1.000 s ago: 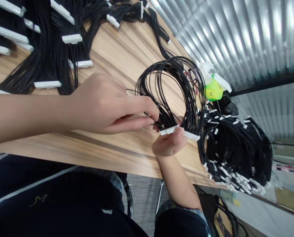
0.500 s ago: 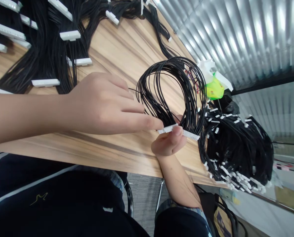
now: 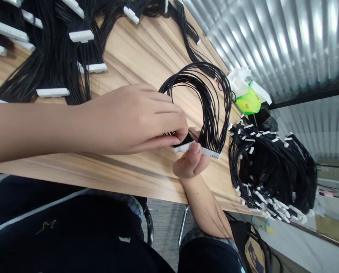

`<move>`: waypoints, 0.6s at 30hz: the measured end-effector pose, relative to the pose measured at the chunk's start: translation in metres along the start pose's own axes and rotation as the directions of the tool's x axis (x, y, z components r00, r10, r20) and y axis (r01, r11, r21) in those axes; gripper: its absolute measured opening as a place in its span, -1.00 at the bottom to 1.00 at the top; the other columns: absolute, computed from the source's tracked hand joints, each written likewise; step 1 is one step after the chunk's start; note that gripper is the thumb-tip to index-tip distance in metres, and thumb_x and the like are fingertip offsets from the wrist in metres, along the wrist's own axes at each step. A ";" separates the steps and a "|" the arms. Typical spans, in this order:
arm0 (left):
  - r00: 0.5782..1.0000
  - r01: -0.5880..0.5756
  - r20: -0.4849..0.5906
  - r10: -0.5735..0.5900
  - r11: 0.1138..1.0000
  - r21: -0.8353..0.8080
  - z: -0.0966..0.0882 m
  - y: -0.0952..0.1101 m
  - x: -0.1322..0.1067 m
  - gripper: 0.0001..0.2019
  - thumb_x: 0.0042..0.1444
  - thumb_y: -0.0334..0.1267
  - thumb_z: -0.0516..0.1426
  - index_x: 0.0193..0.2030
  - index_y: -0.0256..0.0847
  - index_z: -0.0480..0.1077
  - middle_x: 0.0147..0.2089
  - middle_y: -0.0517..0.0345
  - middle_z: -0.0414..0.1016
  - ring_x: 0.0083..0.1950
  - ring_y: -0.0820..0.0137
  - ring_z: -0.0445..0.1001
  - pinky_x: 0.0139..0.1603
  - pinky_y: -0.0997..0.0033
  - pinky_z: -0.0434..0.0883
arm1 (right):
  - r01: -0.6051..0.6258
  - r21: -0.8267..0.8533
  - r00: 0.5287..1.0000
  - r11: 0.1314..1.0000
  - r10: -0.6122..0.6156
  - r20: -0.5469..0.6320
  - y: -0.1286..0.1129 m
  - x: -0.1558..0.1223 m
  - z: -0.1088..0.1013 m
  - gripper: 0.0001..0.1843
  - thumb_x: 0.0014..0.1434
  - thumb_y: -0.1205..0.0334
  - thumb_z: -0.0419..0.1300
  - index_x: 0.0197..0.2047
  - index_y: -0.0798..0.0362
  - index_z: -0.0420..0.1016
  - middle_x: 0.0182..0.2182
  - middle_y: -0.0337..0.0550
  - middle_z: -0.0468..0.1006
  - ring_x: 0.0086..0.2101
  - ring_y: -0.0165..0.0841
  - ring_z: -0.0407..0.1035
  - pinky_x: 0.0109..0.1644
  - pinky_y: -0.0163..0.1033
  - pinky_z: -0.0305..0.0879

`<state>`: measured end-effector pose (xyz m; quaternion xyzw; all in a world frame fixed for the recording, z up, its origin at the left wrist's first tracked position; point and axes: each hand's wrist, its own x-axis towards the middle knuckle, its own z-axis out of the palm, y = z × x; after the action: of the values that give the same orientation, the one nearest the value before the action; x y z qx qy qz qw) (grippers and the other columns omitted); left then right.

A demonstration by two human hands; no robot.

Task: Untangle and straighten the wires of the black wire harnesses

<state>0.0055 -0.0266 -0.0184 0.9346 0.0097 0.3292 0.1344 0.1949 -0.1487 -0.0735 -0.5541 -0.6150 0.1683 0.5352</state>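
A looped wire harness of thin black wires (image 3: 207, 102) stands above the wooden table, with its two white connectors meeting end to end at the bottom. My right hand (image 3: 190, 161) holds them there, thumb in front across the inner ends of the left connector (image 3: 183, 146) and the right connector (image 3: 211, 153). Its other fingers are partly hidden behind. From the left, my left hand (image 3: 146, 117) reaches over the loop. Thumb and bent forefinger pinch the black wires just above the left connector. The hand covers the loop's left side.
Black wire harnesses with white connectors (image 3: 52, 92) lie spread at the back left of the wooden table (image 3: 141, 49). A large heap of harnesses (image 3: 274, 170) is on the right. Behind it sit a green and white plastic packet (image 3: 248, 101) and a corrugated metal wall (image 3: 286, 41).
My left hand has moved from a stretched forefinger at the left connector to a pinch on the wires above it. The loop and connectors have shifted slightly left.
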 end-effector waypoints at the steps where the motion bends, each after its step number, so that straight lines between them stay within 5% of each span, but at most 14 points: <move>1: 1.000 -0.012 0.016 0.012 1.000 0.003 0.000 -0.001 0.001 -0.67 0.53 -0.14 -0.08 -0.11 -0.17 0.45 -0.25 0.24 0.52 -0.21 0.39 0.47 -0.12 0.33 0.23 | 0.027 -0.001 1.000 1.000 -0.027 -0.004 -0.002 0.001 0.001 -0.51 0.39 -0.20 -0.02 -0.36 -0.07 0.48 -0.50 -0.17 0.40 -0.46 -0.25 0.43 -0.37 -0.04 0.50; 7: 0.998 -0.065 0.029 0.063 0.994 0.084 0.006 -0.006 -0.002 -0.62 0.54 -0.12 -0.15 -0.16 -0.23 0.39 -0.21 0.20 0.48 -0.28 0.42 0.36 -0.15 0.33 0.20 | 0.032 -0.049 0.997 0.998 -0.035 -0.062 -0.010 0.003 0.005 -0.50 0.40 -0.19 0.02 -0.42 -0.06 0.47 -0.54 -0.20 0.42 -0.50 -0.28 0.38 -0.41 -0.09 0.40; 11: 0.978 -0.165 -0.091 0.186 0.966 0.198 -0.004 -0.006 -0.004 -0.61 0.49 -0.08 -0.03 -0.34 -0.20 0.36 -0.37 0.26 0.41 -0.32 0.43 0.39 -0.18 0.30 0.27 | -0.032 0.063 0.986 0.997 0.042 -0.161 -0.017 0.011 0.008 -0.53 0.40 -0.11 0.06 -0.47 -0.06 0.41 -0.59 -0.26 0.36 -0.56 -0.33 0.31 -0.50 -0.17 0.27; 14: 0.949 -0.292 -0.092 0.301 0.951 0.104 -0.018 -0.002 -0.003 -0.57 0.42 -0.03 0.10 -0.48 -0.17 0.31 -0.48 0.32 0.36 -0.35 0.48 0.40 -0.07 0.31 0.40 | -0.106 0.209 0.947 0.972 0.163 -0.276 -0.025 0.024 0.009 -0.56 0.41 0.04 0.04 -0.51 -0.04 0.34 -0.66 -0.33 0.29 -0.64 -0.39 0.22 -0.61 -0.25 0.10; 18: 0.908 -0.416 -0.064 0.414 0.909 -0.033 -0.018 0.006 -0.003 -0.56 0.40 -0.01 0.11 -0.50 -0.14 0.33 -0.59 0.35 0.26 -0.48 0.51 0.34 -0.36 0.41 0.35 | -0.087 0.218 0.921 0.972 0.162 -0.355 -0.028 0.032 0.008 -0.57 0.38 0.10 0.02 -0.54 -0.03 0.30 -0.69 -0.35 0.25 -0.66 -0.42 0.20 -0.60 -0.29 0.09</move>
<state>-0.0086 -0.0283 -0.0056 0.9024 -0.1929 0.3764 0.0822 0.1798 -0.1275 -0.0391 -0.5579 -0.4466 0.1551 0.6821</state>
